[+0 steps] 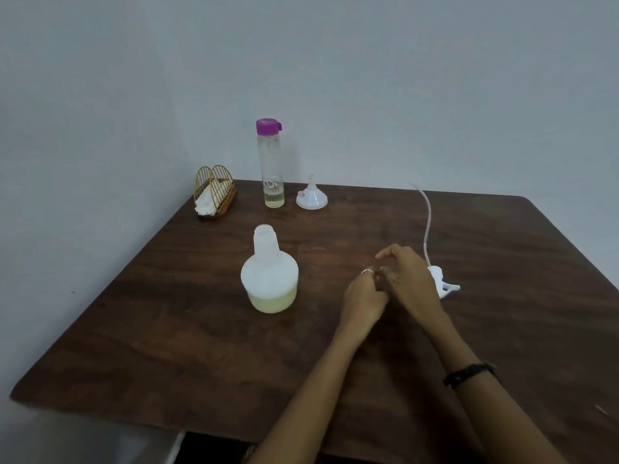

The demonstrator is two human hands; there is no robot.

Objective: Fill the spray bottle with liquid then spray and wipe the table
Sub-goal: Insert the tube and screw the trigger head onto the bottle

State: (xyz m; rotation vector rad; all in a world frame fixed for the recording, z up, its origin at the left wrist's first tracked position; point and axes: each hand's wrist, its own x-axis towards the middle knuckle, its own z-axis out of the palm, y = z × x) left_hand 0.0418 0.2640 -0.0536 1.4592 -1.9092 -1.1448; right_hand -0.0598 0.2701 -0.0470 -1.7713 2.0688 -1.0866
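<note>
A white translucent spray bottle (269, 272) stands uncapped on the dark wooden table (167, 329), with pale yellow liquid in its bottom part. Its white spray head (443, 283) lies on the table to the right, the dip tube (427, 229) curving away toward the back. My right hand (407, 279) hovers just left of the spray head, fingers loosely spread, holding nothing. My left hand (363, 298) is right beside it, fingers curled, a ring on one finger. A tall clear bottle (270, 165) with a purple cap holds a little yellow liquid at the back.
A white funnel (312, 195) sits upside down beside the tall bottle. A gold wire napkin holder (214, 192) with white tissue stands at the back left corner. A plain wall rises behind the table. The table's front edge is close to me.
</note>
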